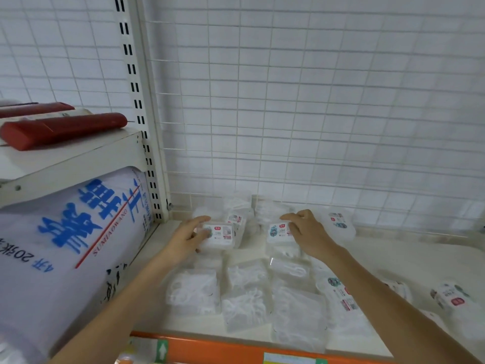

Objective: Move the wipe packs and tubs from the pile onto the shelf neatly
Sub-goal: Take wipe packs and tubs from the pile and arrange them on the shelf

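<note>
Now your left hand grips a labelled tub on the shelf, near its back mesh wall. Your right hand's fingers curl on a second tub just beside it, clear packs lying nearer the shelf's orange edge.

A single wide-angle head camera looked forward and down from close above the white metal shelf, facing the white wire-grid back panel just beyond both grips.
</note>
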Demonstrator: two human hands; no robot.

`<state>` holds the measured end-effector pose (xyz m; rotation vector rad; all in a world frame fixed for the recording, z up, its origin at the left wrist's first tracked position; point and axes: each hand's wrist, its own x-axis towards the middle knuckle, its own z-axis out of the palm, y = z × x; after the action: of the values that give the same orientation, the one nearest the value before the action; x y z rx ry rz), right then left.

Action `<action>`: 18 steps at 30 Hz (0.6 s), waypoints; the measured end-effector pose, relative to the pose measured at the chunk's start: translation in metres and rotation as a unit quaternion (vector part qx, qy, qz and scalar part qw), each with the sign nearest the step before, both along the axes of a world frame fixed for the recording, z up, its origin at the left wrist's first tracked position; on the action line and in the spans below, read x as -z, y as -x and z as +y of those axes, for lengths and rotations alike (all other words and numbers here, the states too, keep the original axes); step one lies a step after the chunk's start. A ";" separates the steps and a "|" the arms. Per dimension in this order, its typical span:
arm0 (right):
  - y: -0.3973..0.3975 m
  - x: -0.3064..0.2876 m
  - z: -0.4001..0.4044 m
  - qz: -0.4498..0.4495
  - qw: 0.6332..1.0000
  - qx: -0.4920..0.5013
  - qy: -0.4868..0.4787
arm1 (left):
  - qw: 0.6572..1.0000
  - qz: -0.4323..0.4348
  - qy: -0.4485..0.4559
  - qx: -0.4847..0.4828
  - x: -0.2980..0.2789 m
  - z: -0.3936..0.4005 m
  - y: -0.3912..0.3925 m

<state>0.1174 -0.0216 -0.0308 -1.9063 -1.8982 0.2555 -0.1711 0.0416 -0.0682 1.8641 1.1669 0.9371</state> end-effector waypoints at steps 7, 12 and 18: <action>-0.002 0.001 0.000 -0.023 0.993 -0.015 0.119 | 0.997 0.078 0.013 -0.009 -0.003 -0.010 0.008; -0.004 -0.004 -0.007 -0.037 0.998 -0.037 0.037 | 0.968 0.228 -0.092 -0.043 -0.010 -0.012 0.014; -0.011 -0.007 -0.030 -0.030 0.998 -0.006 -0.047 | 0.991 0.105 -0.086 -0.018 -0.011 -0.010 0.014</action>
<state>0.1279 -0.0511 -0.0236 -1.8606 -1.9266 0.1112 -0.1854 0.0320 -0.0573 2.1276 1.2825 0.9026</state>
